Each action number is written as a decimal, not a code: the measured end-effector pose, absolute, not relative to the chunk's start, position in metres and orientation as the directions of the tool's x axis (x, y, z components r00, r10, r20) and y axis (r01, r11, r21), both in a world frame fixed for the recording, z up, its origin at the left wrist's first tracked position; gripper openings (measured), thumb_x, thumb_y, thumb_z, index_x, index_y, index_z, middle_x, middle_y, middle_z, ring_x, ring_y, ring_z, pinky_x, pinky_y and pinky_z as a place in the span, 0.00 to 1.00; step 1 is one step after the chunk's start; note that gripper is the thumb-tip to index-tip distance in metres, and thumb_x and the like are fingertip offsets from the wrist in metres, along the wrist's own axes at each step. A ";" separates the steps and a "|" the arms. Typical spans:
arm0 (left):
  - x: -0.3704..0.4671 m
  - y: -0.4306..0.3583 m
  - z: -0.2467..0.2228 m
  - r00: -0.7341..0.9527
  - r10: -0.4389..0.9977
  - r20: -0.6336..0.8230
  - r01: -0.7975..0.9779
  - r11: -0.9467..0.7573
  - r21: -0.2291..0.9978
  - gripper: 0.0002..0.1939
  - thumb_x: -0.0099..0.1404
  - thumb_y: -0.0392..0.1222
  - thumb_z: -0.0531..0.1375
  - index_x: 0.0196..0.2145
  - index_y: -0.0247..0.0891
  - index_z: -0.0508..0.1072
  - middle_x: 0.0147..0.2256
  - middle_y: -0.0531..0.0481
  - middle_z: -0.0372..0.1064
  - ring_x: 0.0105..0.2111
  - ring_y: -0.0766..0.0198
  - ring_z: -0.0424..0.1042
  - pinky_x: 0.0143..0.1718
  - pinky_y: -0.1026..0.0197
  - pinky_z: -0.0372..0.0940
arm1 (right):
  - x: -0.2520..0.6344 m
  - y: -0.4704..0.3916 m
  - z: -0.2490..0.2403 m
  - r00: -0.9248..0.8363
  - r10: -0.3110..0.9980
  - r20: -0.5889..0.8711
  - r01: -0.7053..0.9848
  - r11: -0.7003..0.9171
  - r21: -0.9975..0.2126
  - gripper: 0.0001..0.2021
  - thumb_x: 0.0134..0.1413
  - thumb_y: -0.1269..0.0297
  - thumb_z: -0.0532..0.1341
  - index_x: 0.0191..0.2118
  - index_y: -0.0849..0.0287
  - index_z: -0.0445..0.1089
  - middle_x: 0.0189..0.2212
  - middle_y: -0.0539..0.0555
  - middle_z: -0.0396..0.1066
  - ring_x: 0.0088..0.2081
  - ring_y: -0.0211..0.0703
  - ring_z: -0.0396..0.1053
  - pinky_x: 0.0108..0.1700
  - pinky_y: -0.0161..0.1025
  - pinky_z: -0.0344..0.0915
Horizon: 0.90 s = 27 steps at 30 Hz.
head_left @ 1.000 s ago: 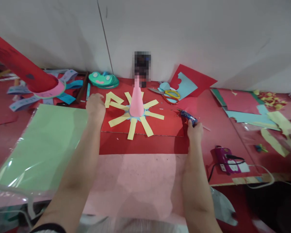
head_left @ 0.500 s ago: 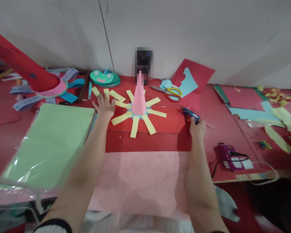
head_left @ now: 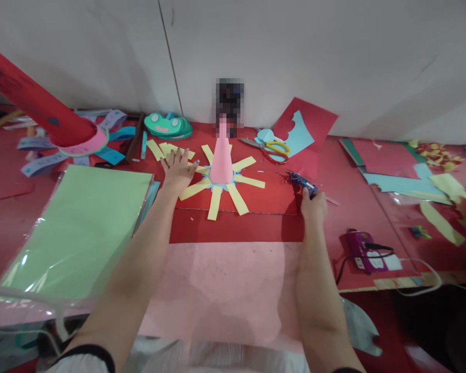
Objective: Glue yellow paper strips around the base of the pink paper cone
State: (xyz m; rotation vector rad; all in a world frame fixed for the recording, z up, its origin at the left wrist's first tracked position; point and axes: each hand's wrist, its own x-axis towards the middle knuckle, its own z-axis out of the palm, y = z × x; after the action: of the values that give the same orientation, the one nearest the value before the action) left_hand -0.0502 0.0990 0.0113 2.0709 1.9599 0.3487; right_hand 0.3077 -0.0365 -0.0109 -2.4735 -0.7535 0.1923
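My left hand lies flat with fingers spread, beside the left-hand strips of the paper piece. Its fingertips reach loose yellow paper strips; whether it presses on any is unclear. A tall pink paper cone stands in the middle on a scalloped blue base, with yellow strips radiating from it over a red sheet. At the sheet's right end, my right hand is closed around a dark blue glue gun, whose nozzle points left and away from me.
Behind the cone lie scissors and cut red and blue paper. A wrapped stack of green paper is on the left, near a red paper tube. Right of my arm sits a purple power box with cables. Green frog cutouts rest by the wall.
My left hand has moved right, closer to the cone. The loose yellow strips near its fingers lie closer together. My right hand keeps hold of the glue gun, nearly in place.
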 end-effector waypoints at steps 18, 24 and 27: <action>-0.033 0.084 0.063 0.101 0.987 0.126 0.874 -0.149 0.462 0.26 0.69 0.44 0.50 0.64 0.47 0.57 0.65 0.46 0.55 0.67 0.53 0.50 0.67 0.38 0.35 | 0.300 -0.036 -0.007 0.833 0.474 0.285 0.462 -0.312 -0.830 0.17 0.58 0.45 0.49 0.39 0.54 0.54 0.35 0.57 0.71 0.33 0.48 0.71 0.39 0.45 0.66; -0.026 0.070 0.080 0.218 0.965 0.145 0.849 -0.261 0.459 0.24 0.69 0.41 0.51 0.62 0.44 0.60 0.65 0.45 0.56 0.65 0.52 0.53 0.67 0.37 0.37 | 0.302 -0.034 -0.007 0.840 0.477 0.257 0.454 -0.361 -0.814 0.17 0.53 0.45 0.52 0.37 0.55 0.56 0.36 0.59 0.72 0.40 0.51 0.72 0.44 0.47 0.64; -0.025 0.066 0.084 0.237 0.955 0.179 0.839 -0.294 0.458 0.22 0.68 0.38 0.51 0.59 0.43 0.63 0.63 0.44 0.59 0.64 0.52 0.56 0.66 0.39 0.39 | 0.301 -0.034 -0.006 0.845 0.472 0.249 0.444 -0.363 -0.819 0.18 0.52 0.44 0.53 0.36 0.55 0.57 0.35 0.59 0.72 0.40 0.51 0.72 0.44 0.47 0.64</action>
State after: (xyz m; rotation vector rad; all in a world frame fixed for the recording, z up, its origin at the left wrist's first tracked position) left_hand -0.0254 0.0662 0.0837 2.2463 1.6778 0.6259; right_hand 0.3012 -0.0336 -0.0058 -2.0040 -0.6740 0.0346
